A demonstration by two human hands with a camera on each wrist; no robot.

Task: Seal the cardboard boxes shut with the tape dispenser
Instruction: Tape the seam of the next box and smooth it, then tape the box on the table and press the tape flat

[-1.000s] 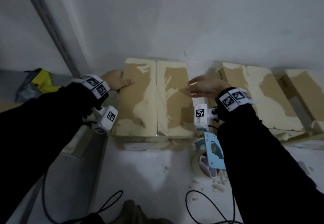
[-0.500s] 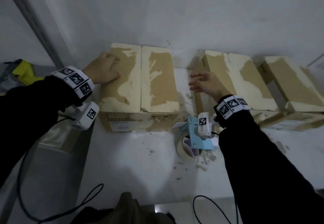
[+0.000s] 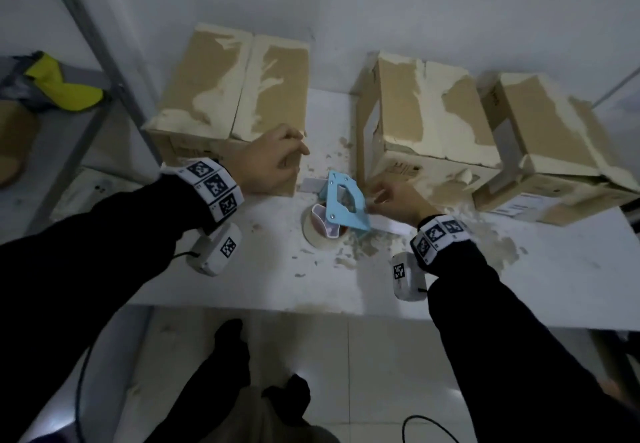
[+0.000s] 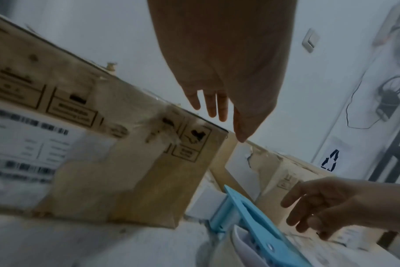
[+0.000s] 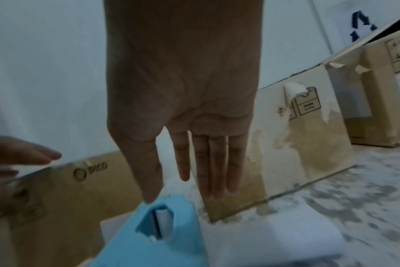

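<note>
Three worn cardboard boxes stand along the wall on the white table (image 3: 554, 286): the left box (image 3: 235, 96), the middle box (image 3: 426, 123) and the right box (image 3: 554, 144), all with flaps down. A light blue tape dispenser (image 3: 343, 200) with its tape roll (image 3: 317, 238) stands in front of the gap between the left and middle boxes. My left hand (image 3: 294, 155) hovers at the left box's (image 4: 103, 144) front right corner, fingers (image 4: 215, 104) loose, holding nothing. My right hand (image 3: 374, 193) is beside the dispenser (image 5: 158, 234), fingers straight, thumb tip (image 5: 149, 196) at its top.
Paper scraps litter the table around the dispenser, and a white sheet (image 3: 391, 226) lies under it. A metal shelf post (image 3: 104, 61) and a shelf with a yellow item (image 3: 62, 89) stand left. The table's front edge (image 3: 346, 314) is near me. Cables hang below.
Both hands left the top of the left box and came down toward me. The left went to its front right corner, the right to the dispenser. My view tilted down.
</note>
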